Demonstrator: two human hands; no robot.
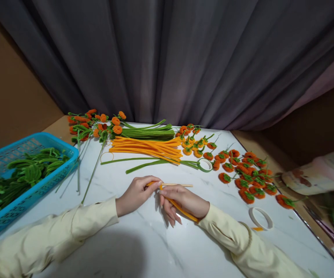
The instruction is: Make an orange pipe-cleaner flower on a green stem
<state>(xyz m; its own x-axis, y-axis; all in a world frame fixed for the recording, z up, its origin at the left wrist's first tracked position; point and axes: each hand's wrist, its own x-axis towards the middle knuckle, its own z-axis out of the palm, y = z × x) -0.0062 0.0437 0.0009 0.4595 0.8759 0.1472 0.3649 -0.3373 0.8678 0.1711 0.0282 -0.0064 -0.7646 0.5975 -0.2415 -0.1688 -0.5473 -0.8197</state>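
- The left hand point(135, 195) is nearer the wearer than the landmark, the bundle of straight orange chenille stems point(138, 143); its thumb and first finger look clamped on the end of a single fuzzy orange chenille stem point(184, 211)
- The right hand point(186, 199) meets it, also nearer than the bundle, its thumb and first finger closed around the same stem by a thin pale wooden stick point(188, 185), its other fingers loose and a little apart
- That stem trails under the right palm towards the cuff; whether it is wound around the stick is hidden by the fingers
- If either pinch slackened, I judge the springy stem could uncurl or slide along the smooth stick
- The trailing end might snag on the right sleeve point(227, 231) and be tugged crooked, because it lies so close to it
- Pulling too hard could kink the wire core, if there is one, or strip its fuzz
- Right of the bundle, a small roll of green tape point(205, 170) touches or nearly touches loose green stems point(144, 165); a forearm reaching across the white marbled counter point(184, 251) could drag both
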